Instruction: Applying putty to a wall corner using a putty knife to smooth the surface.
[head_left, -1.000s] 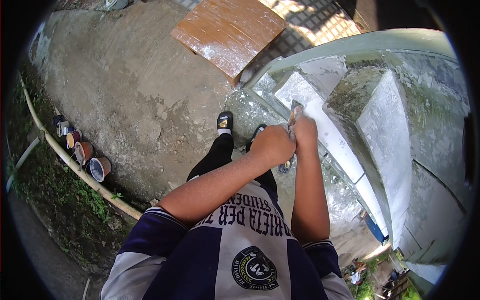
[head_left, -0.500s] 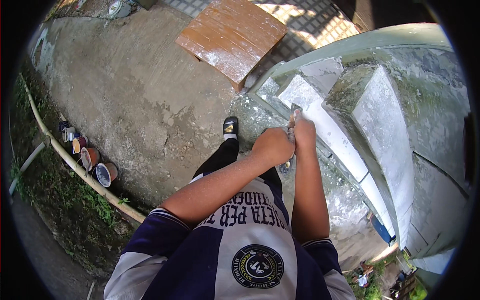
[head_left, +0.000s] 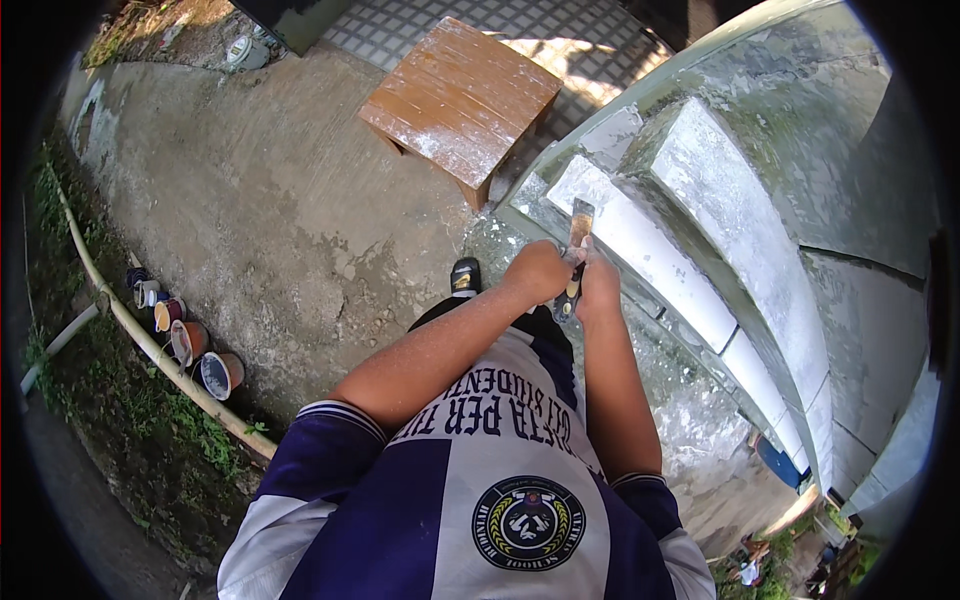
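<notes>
A putty knife (head_left: pixel 581 218) with a stained metal blade and a dark, yellow-marked handle is between my two hands, blade pointing away from me. My right hand (head_left: pixel 600 283) is closed around it from the right. My left hand (head_left: pixel 537 272) is a fist coming across from the left, its fingers closed at the knife's neck; the fingertips are partly hidden. Pale dust covers my left forearm. Just beyond the right hand is a white-surfaced step (head_left: pixel 650 255), with a second whitish step (head_left: pixel 730 200) above it.
A wooden table (head_left: pixel 460 95) with white smears stands ahead. Several buckets (head_left: pixel 222 375) line the left side beside a bamboo pole (head_left: pixel 150 335). A grey-green wall (head_left: pixel 780 120) rises at right. My sandalled foot (head_left: pixel 465 275) rests on rough concrete (head_left: pixel 270 200). A blue container (head_left: pixel 778 462) sits lower right.
My hands have drawn slightly toward the left, and the putty knife now shows more of its blade and handle. The whole view has shifted a little; both hands remain together.
</notes>
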